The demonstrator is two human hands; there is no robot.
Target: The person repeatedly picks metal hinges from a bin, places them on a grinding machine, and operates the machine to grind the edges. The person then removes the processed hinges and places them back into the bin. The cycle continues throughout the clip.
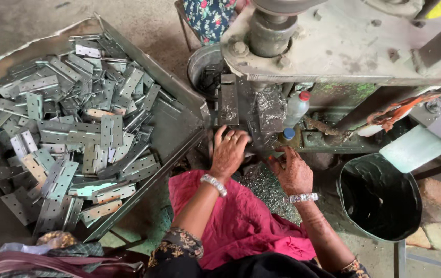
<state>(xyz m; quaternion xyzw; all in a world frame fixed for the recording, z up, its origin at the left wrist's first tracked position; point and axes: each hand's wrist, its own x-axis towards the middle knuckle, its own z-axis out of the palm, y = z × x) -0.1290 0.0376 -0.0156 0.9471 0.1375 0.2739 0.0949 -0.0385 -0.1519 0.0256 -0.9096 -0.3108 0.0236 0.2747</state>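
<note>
Head view, looking straight down: both hands are in at the base of the grey metal press machine (344, 46), and they're close together. The left hand (229, 152) lies palm down with its fingers (230, 136) spread and pressed toward the dark slot under the machine's vertical steel guide block (228, 100); whatever small piece sits beneath them is hidden, so I cannot tell if they're clamped on anything. The right hand (293, 172) sits just to the right, fingers curled loosely and slightly apart, thumb pointing toward the left hand, nothing visible in its grip. The work spot lies directly ahead of the left hand's fingertips, so the left hand is the nearer one. Silvery metal shavings (261, 188) lie scattered between the wrists over the pink cloth (230, 221) on the lap. Off to the left, well apart from both hands, a big sheet-metal tray (179, 90) holds a heap of flat grey steel hinges (71, 134), long axes lying every which way. A black round bucket (380, 198) stands to the right.
</note>
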